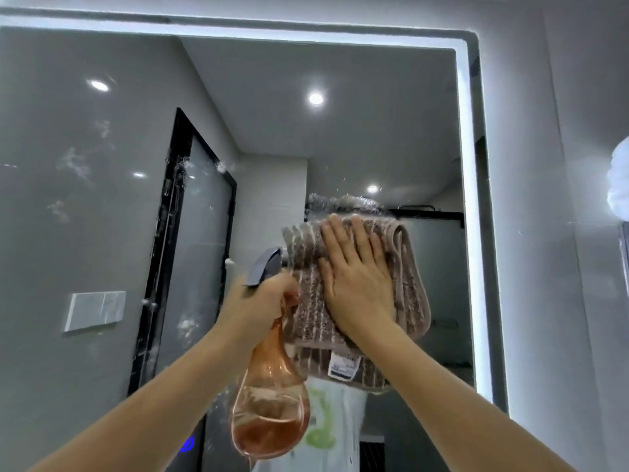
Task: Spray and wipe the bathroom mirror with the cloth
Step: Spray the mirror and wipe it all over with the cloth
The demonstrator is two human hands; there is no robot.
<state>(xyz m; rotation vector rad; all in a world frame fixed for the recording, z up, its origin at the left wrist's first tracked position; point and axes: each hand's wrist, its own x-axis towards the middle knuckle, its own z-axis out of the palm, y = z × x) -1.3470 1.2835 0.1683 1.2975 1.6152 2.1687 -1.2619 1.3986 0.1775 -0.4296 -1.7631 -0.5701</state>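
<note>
The bathroom mirror fills most of the view, edged by a lit white strip. Spray droplets and streaks cling to its left half. My left hand grips the neck of an orange see-through spray bottle with a grey trigger head, held close to the glass. My right hand lies flat, fingers spread, pressing a folded brown striped cloth against the mirror's middle. A white label hangs from the cloth's lower edge.
The grey wall runs along the right of the mirror, with a white fluffy object at the far right edge. The mirror reflects a black-framed glass door, ceiling spotlights and a wall switch plate.
</note>
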